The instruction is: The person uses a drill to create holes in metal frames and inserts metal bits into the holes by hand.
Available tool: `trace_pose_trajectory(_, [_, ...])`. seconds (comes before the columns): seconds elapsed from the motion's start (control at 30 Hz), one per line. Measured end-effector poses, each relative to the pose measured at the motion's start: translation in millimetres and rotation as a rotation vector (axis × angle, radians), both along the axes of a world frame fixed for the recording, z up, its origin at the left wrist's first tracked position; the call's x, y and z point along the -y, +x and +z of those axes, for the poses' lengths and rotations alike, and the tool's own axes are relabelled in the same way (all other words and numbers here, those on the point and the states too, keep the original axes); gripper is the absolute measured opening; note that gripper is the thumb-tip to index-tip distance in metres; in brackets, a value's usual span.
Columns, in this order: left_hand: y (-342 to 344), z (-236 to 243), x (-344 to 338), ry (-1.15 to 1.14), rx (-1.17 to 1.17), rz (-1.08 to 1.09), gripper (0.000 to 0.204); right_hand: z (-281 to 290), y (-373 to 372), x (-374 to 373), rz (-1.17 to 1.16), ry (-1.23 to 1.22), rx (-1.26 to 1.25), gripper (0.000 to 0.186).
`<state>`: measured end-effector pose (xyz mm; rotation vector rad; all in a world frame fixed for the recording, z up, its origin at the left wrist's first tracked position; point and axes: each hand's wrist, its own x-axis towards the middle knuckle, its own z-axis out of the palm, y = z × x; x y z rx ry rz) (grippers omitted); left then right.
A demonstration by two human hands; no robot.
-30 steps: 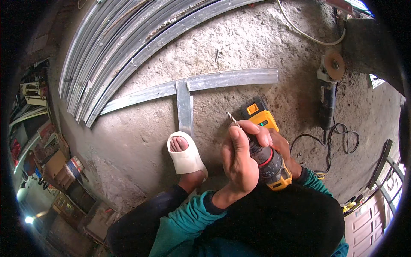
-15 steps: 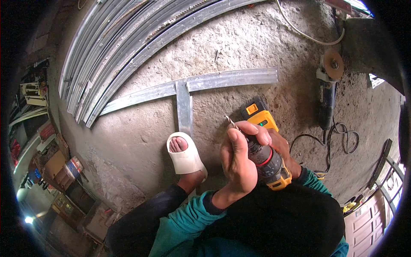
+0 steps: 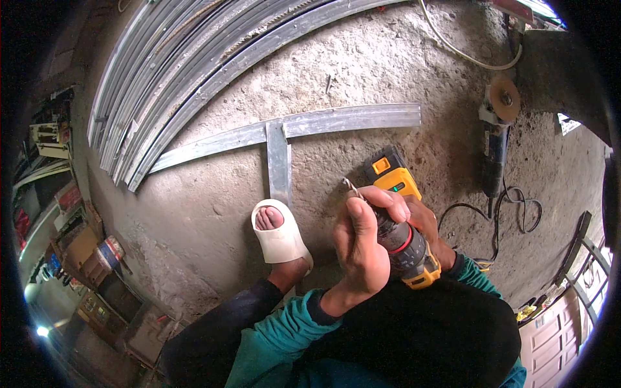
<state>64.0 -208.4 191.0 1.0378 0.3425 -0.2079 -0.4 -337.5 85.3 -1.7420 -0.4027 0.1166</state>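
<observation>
A yellow and black cordless drill (image 3: 414, 262) is in my hands above my lap, its front end aimed up and to the left. My left hand (image 3: 363, 252) is closed around the drill's chuck, thumb and fingers near the base of the metal drill bit (image 3: 350, 185). The bit's tip sticks out past the fingertips. My right hand (image 3: 425, 223) wraps the drill's grip, partly hidden behind the drill body. The yellow battery (image 3: 399, 182) at the drill's foot shows a small green light. Ahead, a metal bar (image 3: 349, 121) lies on the floor, with a shorter metal piece (image 3: 279, 165) meeting it crosswise.
Long metal profiles (image 3: 187, 84) are stacked at the far left. An angle grinder (image 3: 495, 152) with its black cord (image 3: 497, 226) lies to the right. My foot in a white clog (image 3: 283, 240) stands by the crosspiece. A bucket (image 3: 111, 253) and clutter line the left side.
The drill bit's tip has shifted very slightly, and a little more of the bit shows beyond my left fingers. Both hands keep their hold on the drill.
</observation>
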Motion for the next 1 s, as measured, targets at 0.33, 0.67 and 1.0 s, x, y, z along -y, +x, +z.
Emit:
trace_pose_trajectory(0.33, [-1,2,1,0.027,-0.018,0.028,0.038,7,7,-4,-0.049,0.083,0.043,0.044])
trace_pose_trajectory(0.67, [-2,-1,-1,-0.032,-0.046,0.0,0.04,7,5,-1,-0.023,0.056,0.012,0.047])
trace_pose_trajectory(1.0, [-5,-1,-3,-0.048,-0.079,-0.01,0.038,6,-5,3,-0.016,0.132,-0.316,0.047])
